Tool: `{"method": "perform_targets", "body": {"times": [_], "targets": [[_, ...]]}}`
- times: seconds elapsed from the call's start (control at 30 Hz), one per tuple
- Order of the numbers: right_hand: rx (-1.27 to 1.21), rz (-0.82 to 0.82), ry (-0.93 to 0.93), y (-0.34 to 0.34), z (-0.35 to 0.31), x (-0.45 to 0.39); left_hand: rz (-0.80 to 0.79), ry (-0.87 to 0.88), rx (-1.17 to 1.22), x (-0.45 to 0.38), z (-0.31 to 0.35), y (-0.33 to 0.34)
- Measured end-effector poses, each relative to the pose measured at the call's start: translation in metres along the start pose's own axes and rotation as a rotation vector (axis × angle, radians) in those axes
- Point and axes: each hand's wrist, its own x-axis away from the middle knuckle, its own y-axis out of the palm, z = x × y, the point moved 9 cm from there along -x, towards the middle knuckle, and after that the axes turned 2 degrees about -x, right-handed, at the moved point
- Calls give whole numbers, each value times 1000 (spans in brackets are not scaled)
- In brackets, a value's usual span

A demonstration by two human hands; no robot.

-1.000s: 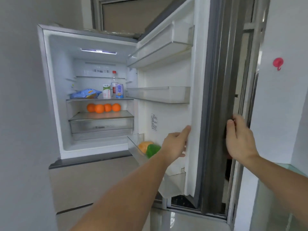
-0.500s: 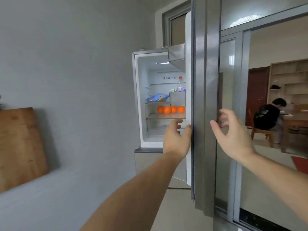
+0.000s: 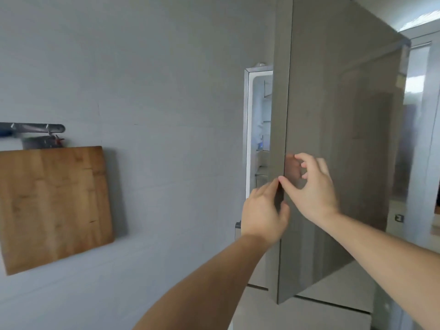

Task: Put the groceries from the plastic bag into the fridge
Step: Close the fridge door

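Observation:
The grey fridge door stands almost closed, and only a narrow lit strip of the fridge interior shows to its left. My left hand holds the door's free edge, fingers along the edge and thumb on the front face. My right hand is against the front face just right of that edge, with its fingers loosely curled and its fingertips touching the door. No plastic bag and no groceries are in view.
A grey wall runs along the left. On it hang a wooden cutting board and, above that, a metal hook rail. A glass panel lies right of the door, and pale floor lies below.
The fridge door has swung from wide open to nearly closed, hiding the shelves and oranges. My right hand moved from the door's outer edge to its front face. My view turned left.

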Motion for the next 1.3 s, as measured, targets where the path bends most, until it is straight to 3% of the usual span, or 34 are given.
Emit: {"method": "perform_targets", "body": {"times": [0.47,0.77,0.93,1.3], "targets": [[600,-439,-297,156,39,-53,-43,-382,298,-91,-161,33],[660,-393,-429,236,93,-102,-25,-582,337,-154,-235,70],[650,-349,-530,264,120,-124,-13,-540,362,-187,-258,86],[688,-343,-504,298,148,-147,36,-585,387,-217,-298,116]]}}
